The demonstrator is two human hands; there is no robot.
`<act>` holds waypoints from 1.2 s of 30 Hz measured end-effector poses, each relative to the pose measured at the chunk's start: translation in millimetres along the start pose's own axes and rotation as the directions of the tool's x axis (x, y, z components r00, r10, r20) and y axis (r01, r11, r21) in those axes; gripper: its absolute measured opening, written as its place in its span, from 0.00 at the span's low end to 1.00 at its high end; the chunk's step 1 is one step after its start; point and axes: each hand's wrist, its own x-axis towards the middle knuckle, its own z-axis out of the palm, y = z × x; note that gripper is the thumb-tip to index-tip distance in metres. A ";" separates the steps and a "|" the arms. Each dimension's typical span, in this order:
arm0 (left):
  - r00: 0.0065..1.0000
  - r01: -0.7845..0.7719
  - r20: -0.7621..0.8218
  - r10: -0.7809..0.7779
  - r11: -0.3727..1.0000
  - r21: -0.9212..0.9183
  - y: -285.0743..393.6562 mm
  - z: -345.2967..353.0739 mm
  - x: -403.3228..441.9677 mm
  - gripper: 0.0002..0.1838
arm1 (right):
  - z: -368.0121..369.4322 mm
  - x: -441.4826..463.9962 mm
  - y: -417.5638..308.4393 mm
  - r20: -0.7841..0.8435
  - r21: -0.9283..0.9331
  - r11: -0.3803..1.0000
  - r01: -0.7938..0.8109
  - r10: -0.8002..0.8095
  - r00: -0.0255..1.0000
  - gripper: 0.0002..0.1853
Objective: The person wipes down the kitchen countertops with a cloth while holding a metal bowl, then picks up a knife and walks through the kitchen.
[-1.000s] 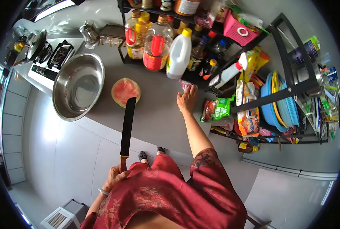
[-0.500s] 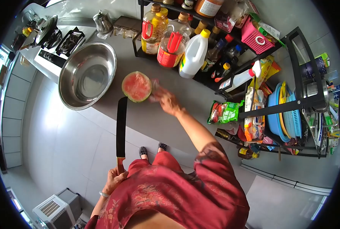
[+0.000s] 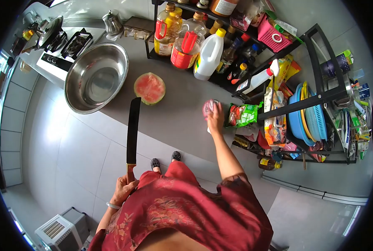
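My left hand [image 3: 123, 189] is closed around the wooden handle of a large knife [image 3: 133, 131], held out in front of my body. Its long dark blade points away from me, the tip close to the near side of a cut watermelon [image 3: 149, 88]. The melon sits on the grey counter, red flesh facing up. Farther right, my right hand [image 3: 214, 116] presses down over a crumpled pinkish wad [image 3: 210, 108] on the counter; whether it is cloth or plastic film I cannot tell. That hand is beside a green packet [image 3: 243, 114].
A wide steel basin [image 3: 96, 78] stands left of the melon, near a gas stove [image 3: 75, 46]. Oil jugs [image 3: 188, 44] and a white bottle [image 3: 209, 54] line the back. On the right is a black rack [image 3: 297, 109] with blue baskets [image 3: 304, 115]. The counter edge drops to a tiled floor.
My right hand has moved right, away from the melon to the area by the green packet, taking the pinkish wad along. My left hand still holds the knife in nearly the same place.
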 end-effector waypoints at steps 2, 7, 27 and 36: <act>1.000 0.008 -0.028 -0.009 0.999 -0.037 6.8 3.8 -5.7 0.09 | 11.2 10.7 -34.2 0.132 -0.026 0.990 0.140 -0.136 0.982 0.20; 0.999 0.003 -0.032 -0.006 0.996 -0.091 4.8 0.5 -13.2 0.10 | 15.5 -59.2 -146.0 0.308 0.298 0.822 0.485 -0.564 0.767 0.20; 0.974 -0.038 -0.227 -0.008 0.980 -0.196 -25.7 -42.2 -52.2 0.07 | 94.2 -46.7 -262.9 0.430 0.434 0.809 0.397 -0.573 0.698 0.30; 0.989 0.036 -0.131 -0.065 0.976 -0.215 -10.2 -45.8 -44.1 0.08 | 68.4 -71.9 -174.4 0.325 0.663 0.558 0.499 -0.815 0.479 0.09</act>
